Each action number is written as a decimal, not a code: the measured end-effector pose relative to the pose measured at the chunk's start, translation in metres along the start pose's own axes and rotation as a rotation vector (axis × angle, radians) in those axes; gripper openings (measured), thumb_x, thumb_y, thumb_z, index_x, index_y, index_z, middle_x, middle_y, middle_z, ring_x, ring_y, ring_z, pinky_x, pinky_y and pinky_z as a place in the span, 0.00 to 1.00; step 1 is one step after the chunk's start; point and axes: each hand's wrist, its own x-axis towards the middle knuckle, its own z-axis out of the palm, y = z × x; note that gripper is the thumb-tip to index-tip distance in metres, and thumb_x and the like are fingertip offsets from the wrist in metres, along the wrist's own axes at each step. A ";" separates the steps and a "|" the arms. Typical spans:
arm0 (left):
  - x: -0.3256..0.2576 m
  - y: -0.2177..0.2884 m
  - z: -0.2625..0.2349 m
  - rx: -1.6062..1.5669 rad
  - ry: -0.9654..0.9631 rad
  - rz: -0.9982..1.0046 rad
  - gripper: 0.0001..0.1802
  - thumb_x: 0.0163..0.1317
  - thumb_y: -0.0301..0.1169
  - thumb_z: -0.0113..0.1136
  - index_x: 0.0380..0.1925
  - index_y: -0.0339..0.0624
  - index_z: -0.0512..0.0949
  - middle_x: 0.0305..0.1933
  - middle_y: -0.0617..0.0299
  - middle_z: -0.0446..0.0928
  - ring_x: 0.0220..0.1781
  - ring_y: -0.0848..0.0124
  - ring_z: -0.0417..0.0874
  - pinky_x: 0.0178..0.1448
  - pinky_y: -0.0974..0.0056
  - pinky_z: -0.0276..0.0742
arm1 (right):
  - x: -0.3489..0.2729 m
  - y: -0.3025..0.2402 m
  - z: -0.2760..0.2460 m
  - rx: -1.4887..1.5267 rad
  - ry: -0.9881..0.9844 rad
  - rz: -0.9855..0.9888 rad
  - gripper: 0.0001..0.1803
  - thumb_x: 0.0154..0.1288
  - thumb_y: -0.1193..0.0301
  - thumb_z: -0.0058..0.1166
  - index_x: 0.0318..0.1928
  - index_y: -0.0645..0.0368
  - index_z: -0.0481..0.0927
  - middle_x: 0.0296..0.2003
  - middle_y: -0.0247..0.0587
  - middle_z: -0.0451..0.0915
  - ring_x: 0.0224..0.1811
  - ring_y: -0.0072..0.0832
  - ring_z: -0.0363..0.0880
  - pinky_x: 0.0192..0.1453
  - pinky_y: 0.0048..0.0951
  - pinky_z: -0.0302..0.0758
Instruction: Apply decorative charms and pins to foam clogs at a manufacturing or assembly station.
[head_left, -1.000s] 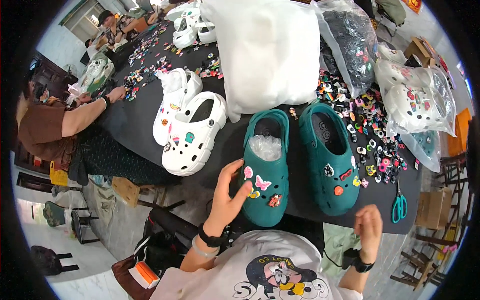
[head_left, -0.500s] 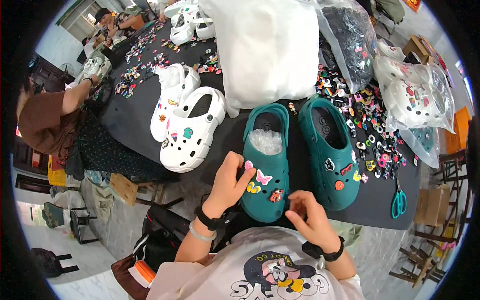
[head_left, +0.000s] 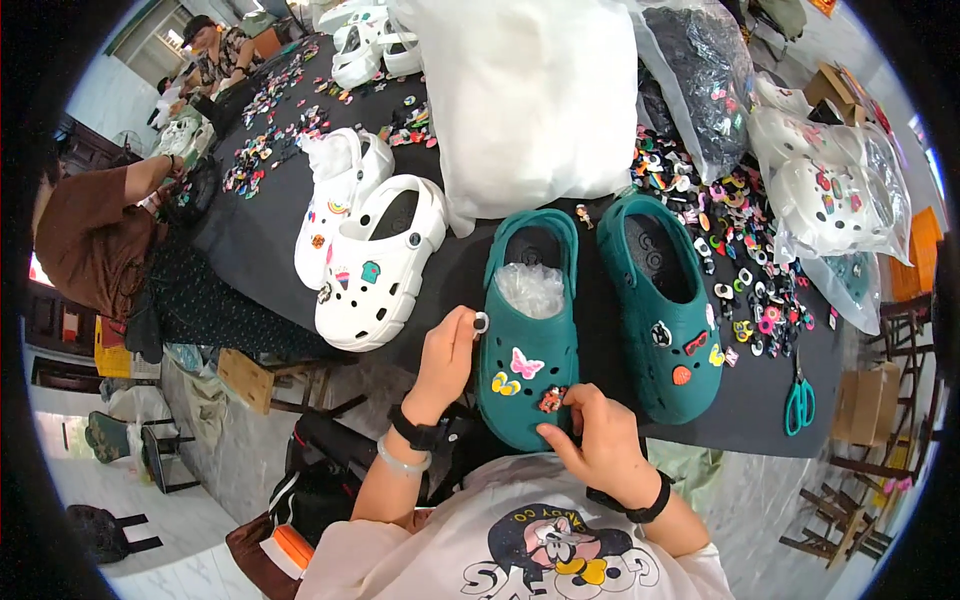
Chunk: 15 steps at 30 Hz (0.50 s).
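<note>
Teal plastic-stuffed clog (head_left: 530,334) sits toe toward you on the desk (head_left: 740,420), your left hand (head_left: 443,365) pinching a small black-and-white charm (head_left: 481,322) by its side, right hand (head_left: 608,450) touching its toe, clasp unclear; seemingly charm-handling step, next move wants steadying.

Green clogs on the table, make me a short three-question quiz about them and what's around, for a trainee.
1. Multiple choice: what is stuffed in the left green clog? A, brown paper; B, clear plastic; C, a sock.
2. True or false: the scissors lie to the right of the right green clog.
3. Short answer: what does the left hand pinch beside the left green clog?

Key: 1, B. 2, True. 3, A small charm.
</note>
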 end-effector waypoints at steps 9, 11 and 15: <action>-0.029 0.020 -0.002 -0.211 0.115 -0.104 0.13 0.75 0.32 0.44 0.34 0.36 0.72 0.25 0.62 0.71 0.25 0.76 0.70 0.30 0.69 0.64 | -0.003 -0.001 -0.005 0.065 -0.010 0.087 0.21 0.59 0.63 0.65 0.45 0.60 0.71 0.24 0.41 0.73 0.21 0.34 0.74 0.26 0.32 0.70; -0.037 0.035 -0.007 -0.038 0.104 0.120 0.08 0.69 0.30 0.51 0.32 0.37 0.73 0.24 0.61 0.71 0.24 0.71 0.71 0.29 0.66 0.64 | -0.005 -0.004 -0.008 0.179 -0.015 0.090 0.18 0.61 0.67 0.63 0.46 0.61 0.73 0.24 0.38 0.73 0.22 0.29 0.73 0.27 0.28 0.70; -0.054 0.060 -0.006 0.294 0.028 0.703 0.13 0.49 0.30 0.71 0.26 0.44 0.73 0.23 0.63 0.71 0.23 0.61 0.72 0.27 0.58 0.64 | -0.012 -0.014 -0.013 0.573 -0.099 0.166 0.14 0.65 0.67 0.59 0.45 0.62 0.74 0.25 0.35 0.73 0.23 0.24 0.72 0.28 0.25 0.69</action>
